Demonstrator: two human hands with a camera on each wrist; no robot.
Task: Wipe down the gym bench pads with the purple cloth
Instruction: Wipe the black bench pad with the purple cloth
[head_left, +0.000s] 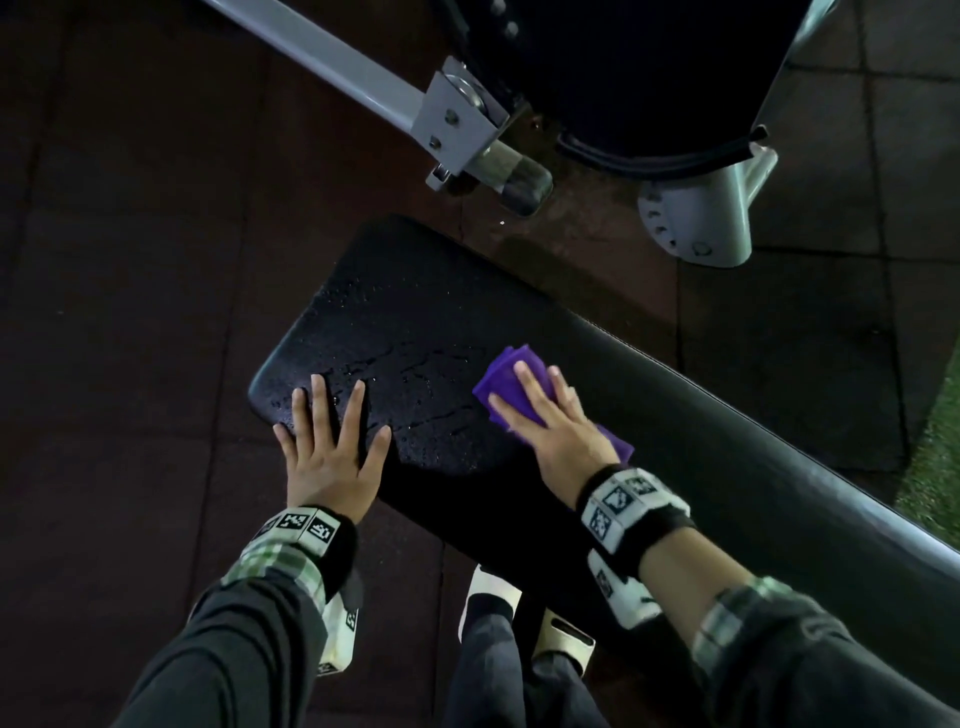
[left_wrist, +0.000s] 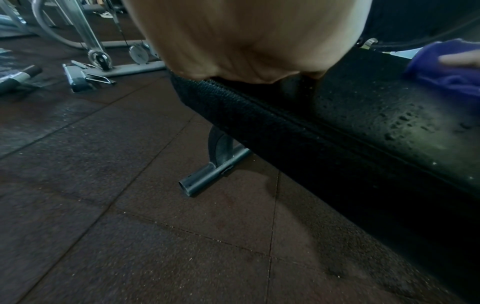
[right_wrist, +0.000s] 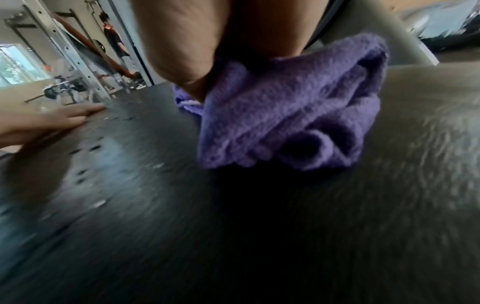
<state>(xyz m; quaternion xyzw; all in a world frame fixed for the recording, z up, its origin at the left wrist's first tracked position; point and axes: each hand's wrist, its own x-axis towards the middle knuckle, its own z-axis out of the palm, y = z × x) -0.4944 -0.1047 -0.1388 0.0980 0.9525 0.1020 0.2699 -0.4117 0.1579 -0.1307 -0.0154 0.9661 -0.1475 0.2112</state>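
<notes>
The crumpled purple terry cloth (head_left: 511, 382) is bunched into soft folds, its nubbly weave clear in the right wrist view (right_wrist: 285, 115), with a corner poking out at 5 o'clock of the wrist in the head view. It lies on the black textured vinyl bench pad (head_left: 415, 332), just right of the pad's middle, at about 3 o'clock from the left hand (head_left: 330, 447). The right hand (head_left: 550, 415) presses flat on top of it — fingers straight and slightly spread, not curled round the fabric. The left hand rests palm-down on the pad's near left corner, fingers splayed and straight, holding nothing; the two hands sit well apart.

The pad's surface between the hands is beaded with water droplets (left_wrist: 405, 121), which glisten in the left wrist view too — the stretch toward 3 o'clock looks smoother and duller. A grey steel tube foot (left_wrist: 207, 176) carries the bench on dark reddish-brown rubber floor tiles (head_left: 130, 234). At 12 o'clock stands a grey metal machine frame (head_left: 457, 119) with a bolted bracket, and at 1 o'clock a second black upholstered pad (head_left: 649, 78). Racks and weights show blurred in the background of the right wrist view.
</notes>
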